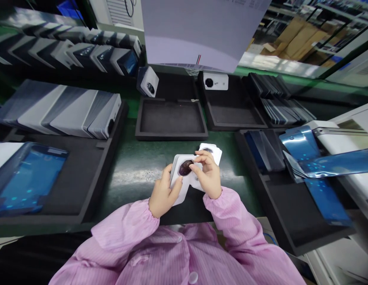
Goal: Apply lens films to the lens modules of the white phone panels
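Note:
My left hand (166,192) grips a white phone back cover (179,189) by its left side, thumb on the face and fingers at the edge. A dark, glossy round camera area (185,168) sits near the top of this cover. My right hand (209,174) is closed in a pinch at the right rim of that dark area. Anything thin between its fingertips is too small to make out. More white covers (216,152) lie on the green table behind and under my right hand, partly hidden by it.
Ahead stands a black tray (172,136); another tray (237,126) to its right holds a white cover (221,81). Stacked covers (73,111) fill trays on the left. Blue film-covered panels (335,162) stick out over the right tray (279,213). A large white sheet (198,31) hangs ahead.

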Action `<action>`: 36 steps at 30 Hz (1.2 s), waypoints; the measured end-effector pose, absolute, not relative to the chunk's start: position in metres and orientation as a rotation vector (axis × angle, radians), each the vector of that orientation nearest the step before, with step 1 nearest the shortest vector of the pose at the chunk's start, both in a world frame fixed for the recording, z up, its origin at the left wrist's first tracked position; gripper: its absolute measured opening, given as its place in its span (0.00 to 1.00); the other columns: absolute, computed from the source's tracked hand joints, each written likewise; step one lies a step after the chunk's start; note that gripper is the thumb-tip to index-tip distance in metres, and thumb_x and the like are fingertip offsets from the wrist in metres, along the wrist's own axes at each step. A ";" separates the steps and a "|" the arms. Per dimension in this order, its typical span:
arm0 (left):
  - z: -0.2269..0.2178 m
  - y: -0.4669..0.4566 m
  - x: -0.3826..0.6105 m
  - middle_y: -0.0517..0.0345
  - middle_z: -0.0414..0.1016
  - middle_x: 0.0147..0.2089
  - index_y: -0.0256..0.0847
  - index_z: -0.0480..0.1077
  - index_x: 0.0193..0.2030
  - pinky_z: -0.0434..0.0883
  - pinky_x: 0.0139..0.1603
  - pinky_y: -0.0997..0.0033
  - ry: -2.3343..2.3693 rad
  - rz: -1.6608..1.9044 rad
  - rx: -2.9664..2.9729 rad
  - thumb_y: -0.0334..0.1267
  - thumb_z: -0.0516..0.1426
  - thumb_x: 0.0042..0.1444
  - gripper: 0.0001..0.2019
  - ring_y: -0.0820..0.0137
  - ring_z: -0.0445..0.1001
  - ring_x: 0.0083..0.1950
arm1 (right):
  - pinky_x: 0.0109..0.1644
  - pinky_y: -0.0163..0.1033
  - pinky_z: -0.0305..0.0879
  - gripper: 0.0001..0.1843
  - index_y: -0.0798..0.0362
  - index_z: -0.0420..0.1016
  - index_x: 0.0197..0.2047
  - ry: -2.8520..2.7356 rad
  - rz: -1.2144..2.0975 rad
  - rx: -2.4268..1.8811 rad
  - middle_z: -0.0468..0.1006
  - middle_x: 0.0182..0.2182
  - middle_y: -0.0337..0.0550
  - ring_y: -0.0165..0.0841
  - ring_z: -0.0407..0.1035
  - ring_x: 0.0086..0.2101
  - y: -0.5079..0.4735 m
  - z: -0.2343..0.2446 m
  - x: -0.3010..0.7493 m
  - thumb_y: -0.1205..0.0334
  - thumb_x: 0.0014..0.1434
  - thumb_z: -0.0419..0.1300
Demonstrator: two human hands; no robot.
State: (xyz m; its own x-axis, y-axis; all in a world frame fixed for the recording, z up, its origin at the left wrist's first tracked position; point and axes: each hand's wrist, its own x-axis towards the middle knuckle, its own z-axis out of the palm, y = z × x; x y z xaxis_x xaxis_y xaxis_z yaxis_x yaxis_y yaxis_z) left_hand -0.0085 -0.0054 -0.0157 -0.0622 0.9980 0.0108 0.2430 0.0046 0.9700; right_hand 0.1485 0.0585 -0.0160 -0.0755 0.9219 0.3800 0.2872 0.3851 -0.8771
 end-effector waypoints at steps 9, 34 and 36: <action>-0.019 -0.002 -0.008 0.48 0.72 0.54 0.43 0.56 0.60 0.74 0.44 0.64 1.285 1.282 1.099 0.42 0.54 0.61 0.21 0.64 0.76 0.48 | 0.60 0.59 0.59 0.04 0.49 0.69 0.36 -1.766 0.407 -1.081 0.68 0.52 0.48 0.45 0.59 0.58 0.049 -0.007 0.143 0.62 0.57 0.62; -0.011 0.007 -0.011 0.55 0.75 0.46 0.43 0.59 0.54 0.73 0.42 0.69 1.115 1.299 0.795 0.41 0.59 0.58 0.19 0.69 0.75 0.43 | 0.52 0.52 0.66 0.10 0.47 0.68 0.38 -2.027 0.232 -0.550 0.82 0.33 0.37 0.34 0.77 0.38 0.044 -0.013 0.138 0.73 0.58 0.58; -0.010 0.007 -0.011 0.55 0.74 0.46 0.43 0.59 0.54 0.73 0.43 0.69 1.100 1.303 0.792 0.41 0.59 0.58 0.19 0.69 0.75 0.43 | 0.50 0.50 0.68 0.14 0.47 0.67 0.41 -2.002 0.259 -0.522 0.82 0.34 0.37 0.33 0.78 0.37 0.044 -0.014 0.139 0.75 0.56 0.59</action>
